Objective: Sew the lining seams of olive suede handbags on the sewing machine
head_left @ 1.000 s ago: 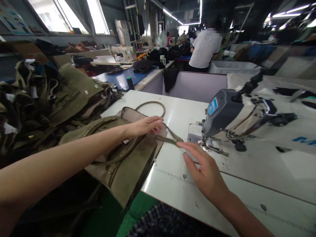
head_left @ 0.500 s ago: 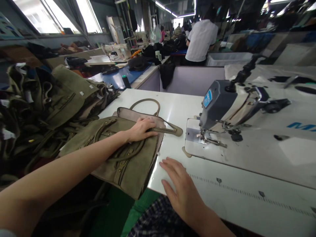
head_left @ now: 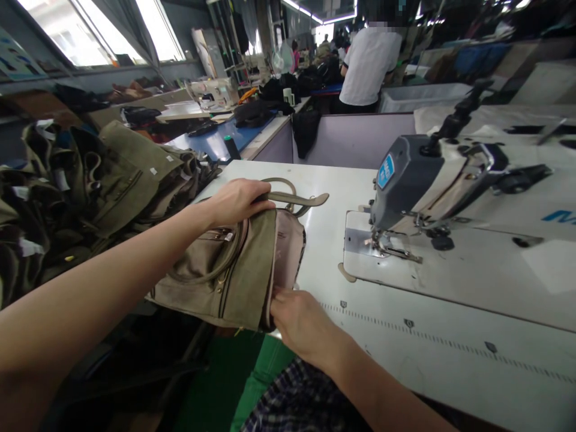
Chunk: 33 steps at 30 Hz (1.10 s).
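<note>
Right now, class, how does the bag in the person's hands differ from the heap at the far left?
The bag is a single piece, while the heap is many pieces piled together. The left hand and right hand grip the bag; neither touches the heap. The heap is much larger than the bag. Both show olive-green cloth and white tags.

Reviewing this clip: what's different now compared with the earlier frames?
The right hand has left the strap end and now grips the olive bag by its near edge. The left hand and strap end have shifted away from the wearer. The sewing machine and the olive pile stayed put.
</note>
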### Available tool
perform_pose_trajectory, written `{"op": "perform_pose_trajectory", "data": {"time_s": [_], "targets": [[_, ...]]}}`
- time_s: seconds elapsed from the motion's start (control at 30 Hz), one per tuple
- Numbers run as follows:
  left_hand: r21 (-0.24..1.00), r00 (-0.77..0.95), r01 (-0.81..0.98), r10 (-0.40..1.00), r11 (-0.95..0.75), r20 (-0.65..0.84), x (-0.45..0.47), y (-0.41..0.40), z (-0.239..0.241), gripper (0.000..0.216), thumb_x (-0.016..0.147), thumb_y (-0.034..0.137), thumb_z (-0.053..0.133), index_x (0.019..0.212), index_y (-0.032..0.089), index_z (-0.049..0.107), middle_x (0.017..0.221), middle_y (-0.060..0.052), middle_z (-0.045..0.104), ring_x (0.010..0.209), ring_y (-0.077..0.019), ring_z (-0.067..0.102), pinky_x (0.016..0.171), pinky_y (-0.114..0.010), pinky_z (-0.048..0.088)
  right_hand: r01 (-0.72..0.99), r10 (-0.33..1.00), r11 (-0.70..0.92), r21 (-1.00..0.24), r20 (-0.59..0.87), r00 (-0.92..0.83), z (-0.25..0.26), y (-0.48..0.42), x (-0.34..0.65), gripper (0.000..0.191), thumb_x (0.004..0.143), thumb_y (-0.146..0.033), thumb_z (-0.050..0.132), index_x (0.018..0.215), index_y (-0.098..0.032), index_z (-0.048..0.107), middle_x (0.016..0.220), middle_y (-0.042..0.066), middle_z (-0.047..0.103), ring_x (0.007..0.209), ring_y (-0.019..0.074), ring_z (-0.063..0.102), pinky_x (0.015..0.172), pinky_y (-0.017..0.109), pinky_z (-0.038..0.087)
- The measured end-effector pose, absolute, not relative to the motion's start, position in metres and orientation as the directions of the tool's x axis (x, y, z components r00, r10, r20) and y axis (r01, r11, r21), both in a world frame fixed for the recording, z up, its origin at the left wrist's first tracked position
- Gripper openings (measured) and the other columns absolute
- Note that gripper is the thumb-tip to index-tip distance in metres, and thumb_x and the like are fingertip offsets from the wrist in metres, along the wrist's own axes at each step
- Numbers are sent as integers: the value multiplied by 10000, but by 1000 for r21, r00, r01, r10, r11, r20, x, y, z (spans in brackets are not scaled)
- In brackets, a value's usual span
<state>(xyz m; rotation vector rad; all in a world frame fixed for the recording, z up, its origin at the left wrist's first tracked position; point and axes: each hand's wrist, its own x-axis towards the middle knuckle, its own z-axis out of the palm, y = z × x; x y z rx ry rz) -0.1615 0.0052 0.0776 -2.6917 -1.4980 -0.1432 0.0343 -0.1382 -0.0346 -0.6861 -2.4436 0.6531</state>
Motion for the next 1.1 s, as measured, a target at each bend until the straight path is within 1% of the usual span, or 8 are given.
{"op": "perform_pose_trajectory", "data": {"time_s": [0.13,0.27,0.33,0.43,0.53,0.73,0.93,1.1], "targets": [[-12,477,878,871,-479,121,-145,13,27,188,922,294,485,996,144,572,877,-84,603,898,-260,618,840,-375,463,310,596,713,-629,311,-740,-37,-155,74,233,859,7,466,780,-168,598,812,66,681,772,176,673,743,227,542],[47,580,808,807,-587,111,-113,1,-19,620,791,61,445,1402,60,344,1390,-202,449,1317,-307,431,1093,-423,344,183,591,639,-748,324,-739,-33,-172,97,291,878,8,406,896,-174,632,974,93,702,1018,203,655,987,297,494],[170,653,737,754,-654,70,-104,-1,-23,768,739,55,465,1471,60,230,1483,-198,351,1384,-285,348,1133,-397,313,163,583,626,-763,319,-747,-32,-179,101,314,880,9,410,981,-170,648,1054,91,697,1119,193,616,1063,298,444],[364,701,668,713,-650,-12,-98,4,-16,632,786,212,547,1393,135,389,1361,-130,487,1258,-270,468,1050,-393,414,226,603,668,-709,339,-722,-36,-185,103,300,900,-22,456,1094,-151,646,1194,112,658,1273,209,507,1147,351,366],[369,670,691,742,-622,-5,-91,14,-10,299,830,362,591,1055,166,611,1135,-88,581,1087,-261,536,955,-393,453,324,662,687,-651,375,-649,-43,-189,103,303,908,-44,482,1148,-139,641,1239,134,635,1315,238,460,1169,410,338],[328,652,723,757,-608,-33,-69,34,-18,323,816,457,645,707,174,532,711,-18,538,684,-183,521,667,-303,440,335,677,703,-627,447,-584,-49,-195,97,346,918,-86,430,1194,-138,632,1202,146,656,1300,267,478,1161,482,335],[314,680,690,733,-653,29,-64,27,-26,208,891,367,562,846,164,566,912,-69,562,912,-228,533,809,-330,439,348,646,750,-563,510,-567,-55,-201,95,355,976,-88,357,1208,-80,626,1123,165,693,1159,243,603,1096,403,449],[327,698,672,716,-665,23,-65,28,-31,382,779,512,705,785,146,595,926,-76,561,907,-242,530,840,-357,437,405,635,772,-490,613,-471,-65,-207,96,412,1004,-83,278,1194,-105,643,1097,122,720,1211,227,574,1156,454,355]]}}
